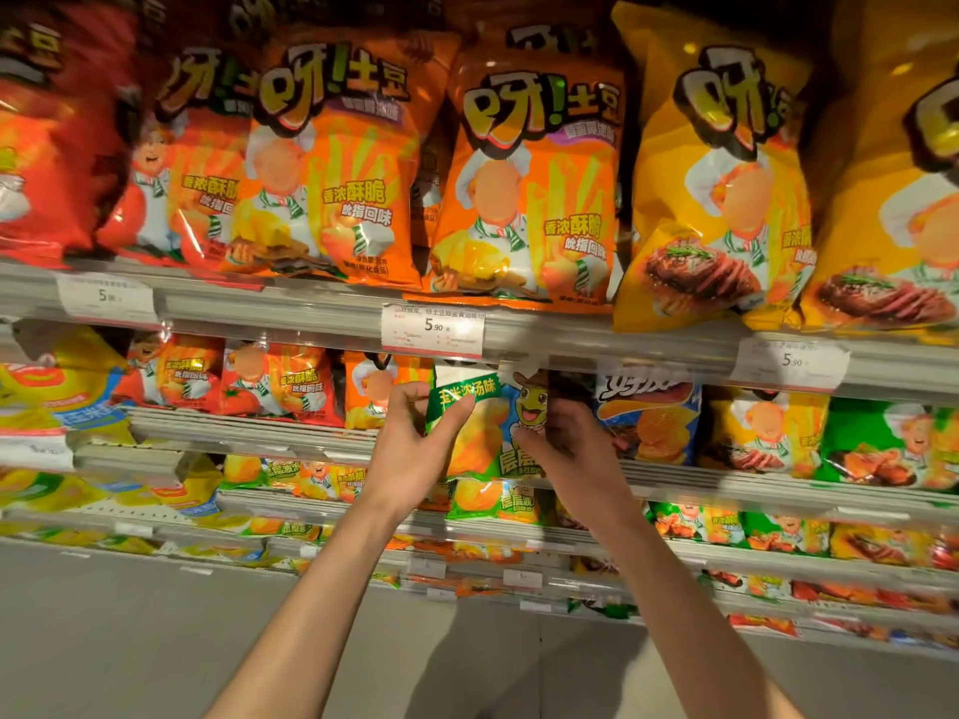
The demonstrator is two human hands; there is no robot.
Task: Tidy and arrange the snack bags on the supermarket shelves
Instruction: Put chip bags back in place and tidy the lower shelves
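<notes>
i'm looking up at the snack shelves through the head camera, both bare arms reaching forward. my left hand [415, 438] grips the left edge of a green and blue corn snack bag [485, 428], thumb across the green corner at the front and fingers curled behind it. my right hand [563, 438] holds the same bag's right edge, fingers curled round it beside the cartoon corn figure. so each grip is closed on this one bag, none of the fingers spread wide. the bag stands upright on the second shelf, just under the shelf rail [311, 313] of the top shelf, its top tucked below the white price tag [433, 329] reading 5.90. left of it stand small orange fries bags [381, 391], right of it a blue chips bag [648, 422]. i cannot tell whether the held bag rests on the shelf or hangs in my hands. on the top shelf stand large orange bags [529, 184] and, to the right, a yellow bag with a steak picture [721, 173] that leans over the rail. lower shelves carry more green and yellow bags, blurred.
</notes>
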